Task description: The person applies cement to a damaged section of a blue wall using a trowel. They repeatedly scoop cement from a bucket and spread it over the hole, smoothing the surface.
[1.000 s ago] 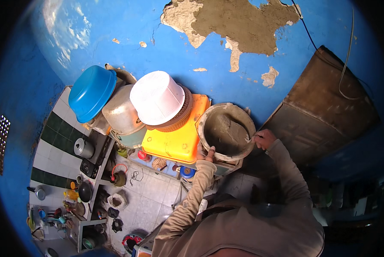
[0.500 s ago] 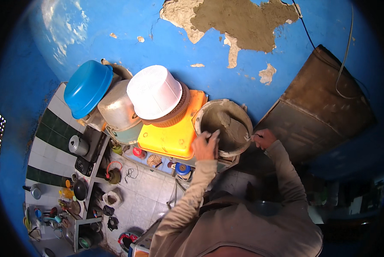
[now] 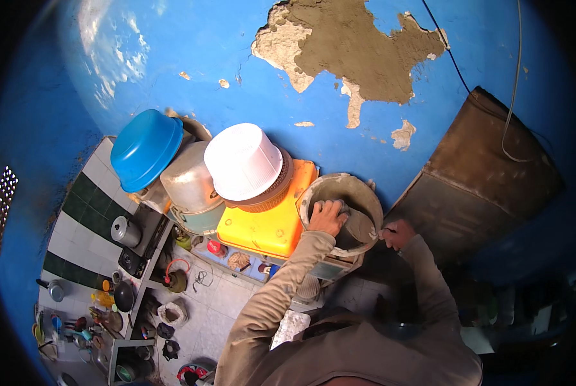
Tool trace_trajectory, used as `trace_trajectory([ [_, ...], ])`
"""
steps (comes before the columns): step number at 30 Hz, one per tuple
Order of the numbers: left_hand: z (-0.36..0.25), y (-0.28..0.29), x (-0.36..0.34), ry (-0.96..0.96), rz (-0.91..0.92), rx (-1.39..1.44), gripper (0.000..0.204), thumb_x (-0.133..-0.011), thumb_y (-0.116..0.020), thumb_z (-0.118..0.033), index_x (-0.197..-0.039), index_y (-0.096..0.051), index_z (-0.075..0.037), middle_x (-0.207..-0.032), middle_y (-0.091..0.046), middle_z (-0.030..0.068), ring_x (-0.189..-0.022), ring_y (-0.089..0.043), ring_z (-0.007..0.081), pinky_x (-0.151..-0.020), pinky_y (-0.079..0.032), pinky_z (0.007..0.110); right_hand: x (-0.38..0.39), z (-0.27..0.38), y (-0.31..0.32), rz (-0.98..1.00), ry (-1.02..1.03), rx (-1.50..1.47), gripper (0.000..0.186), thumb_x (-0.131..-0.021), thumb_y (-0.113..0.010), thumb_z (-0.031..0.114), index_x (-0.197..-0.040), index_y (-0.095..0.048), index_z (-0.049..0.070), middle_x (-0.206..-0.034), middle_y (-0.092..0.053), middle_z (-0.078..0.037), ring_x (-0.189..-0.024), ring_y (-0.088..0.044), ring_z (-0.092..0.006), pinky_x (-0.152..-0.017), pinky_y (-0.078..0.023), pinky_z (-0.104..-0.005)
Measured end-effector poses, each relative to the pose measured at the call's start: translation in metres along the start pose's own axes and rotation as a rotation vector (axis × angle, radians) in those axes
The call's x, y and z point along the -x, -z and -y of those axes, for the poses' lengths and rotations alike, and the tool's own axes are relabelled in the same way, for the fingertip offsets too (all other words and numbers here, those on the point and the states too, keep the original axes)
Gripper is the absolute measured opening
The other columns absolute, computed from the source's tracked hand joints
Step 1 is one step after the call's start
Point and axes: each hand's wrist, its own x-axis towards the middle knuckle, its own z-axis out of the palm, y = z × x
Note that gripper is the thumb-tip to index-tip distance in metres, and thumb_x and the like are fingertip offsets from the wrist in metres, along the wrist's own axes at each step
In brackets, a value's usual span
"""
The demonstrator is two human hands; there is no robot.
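Note:
A round bucket [image 3: 308, 193] with a mortar-crusted rim stands against the blue wall, grey mortar inside it. My right hand [image 3: 398, 234] is beside its right rim, closed around the dark handle of a trowel. The trowel's blade [image 3: 360, 226], coated in mortar, lies inside the bucket. Over the bucket's left part is my left hand [image 3: 328, 217], its fingers bent and close together beside the blade. Its fingertips are hidden, so I cannot make out what they hold.
Left of the bucket, a yellow plastic container [image 3: 256, 233] carries a brown basket [image 3: 270, 201] and a white basket [image 3: 243, 161]. A metal pot [image 3: 188, 177] and blue basin [image 3: 145, 149] stand farther left. A brown panel [image 3: 474, 174] leans at right. Fresh mortar [image 3: 359, 51] covers a wall patch.
My left hand has moved inward over the bucket, toward the trowel's blade, and its fingers have drawn together. My right hand keeps its hold on the handle. The whole view has shifted slightly.

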Motion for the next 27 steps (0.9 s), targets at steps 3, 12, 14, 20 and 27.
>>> trace_trajectory([
  [3,0.002,-0.001,0.0,-0.016,-0.051,-0.059,0.015,-0.08,-0.056,-0.022,-0.086,-0.063,-0.009,-0.103,-0.052,0.0057,-0.094,-0.046,0.0232,-0.08,-0.033,0.04,-0.002,-0.002,-0.002,0.015,-0.006,0.001,0.026,-0.079,-0.06,0.023,-0.072,-0.065,-0.002,-0.053,-0.056,-0.005,-0.04,-0.047,-0.0102,-0.038,-0.037,-0.0273],
  [12,-0.105,-0.024,0.005,-0.116,-0.13,0.255,0.016,-0.073,-0.056,-0.017,-0.087,-0.064,-0.015,-0.09,-0.054,0.0048,-0.084,-0.053,0.0224,-0.07,-0.039,0.039,-0.032,-0.005,0.038,0.011,0.052,0.151,0.026,-0.078,-0.062,0.027,-0.074,-0.064,0.001,-0.056,-0.058,-0.005,-0.046,-0.052,-0.0109,-0.045,-0.041,-0.0282],
  [14,-0.133,-0.055,0.03,-0.178,0.025,0.079,0.035,-0.078,-0.052,-0.018,-0.112,-0.059,-0.017,-0.101,-0.054,0.0056,-0.09,-0.054,0.0221,-0.079,-0.039,0.038,-0.033,0.005,0.045,0.042,0.056,0.153,0.026,-0.077,-0.063,0.026,-0.073,-0.065,0.001,-0.058,-0.06,-0.005,-0.047,-0.053,-0.012,-0.047,-0.043,-0.0299],
  [20,-0.092,0.002,0.043,-0.007,0.07,0.443,0.027,-0.068,-0.066,-0.02,-0.094,-0.064,-0.013,-0.117,-0.053,0.0075,-0.102,-0.053,0.0244,-0.083,-0.038,0.037,-0.034,0.009,0.048,-0.012,0.245,0.257,0.024,-0.073,-0.068,0.025,-0.077,-0.065,0.002,-0.06,-0.06,-0.007,-0.052,-0.056,-0.0155,-0.053,-0.045,-0.0322],
  [27,-0.064,0.056,0.082,0.253,-0.142,0.467,0.035,-0.07,-0.057,0.003,-0.104,-0.059,-0.006,-0.121,-0.049,0.0152,-0.106,-0.05,0.0321,-0.089,-0.038,0.04,-0.015,0.054,0.059,-0.103,0.305,0.338,0.022,-0.072,-0.07,0.019,-0.082,-0.065,0.0,-0.07,-0.062,-0.008,-0.066,-0.057,-0.0152,-0.062,-0.046,-0.0317],
])
